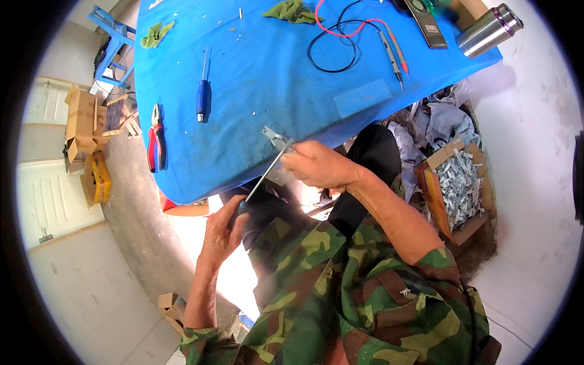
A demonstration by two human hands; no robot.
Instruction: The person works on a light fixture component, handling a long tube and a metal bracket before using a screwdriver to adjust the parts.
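Note:
My right hand [317, 164] grips a small pale metal piece [273, 137] at the near edge of the blue-covered table [243, 91]. My left hand [224, 231] is below the table's edge, closed on the dark handle of a screwdriver [263, 180]. Its long shaft slants up to the metal piece by my right fingers; whether the tip is inside it I cannot tell. Red-and-black pliers [156, 143] lie at the left of the table, and a blue-handled screwdriver [201, 100] lies farther in.
On the table are meter probes [388, 55] with leads, green rags [286, 11], a dark handset-like object [426, 24] and a steel flask [486, 33]. A box of metal pieces [456, 191] and bags stand right below. Cardboard boxes [85, 121] and a blue chair [112, 45] are left.

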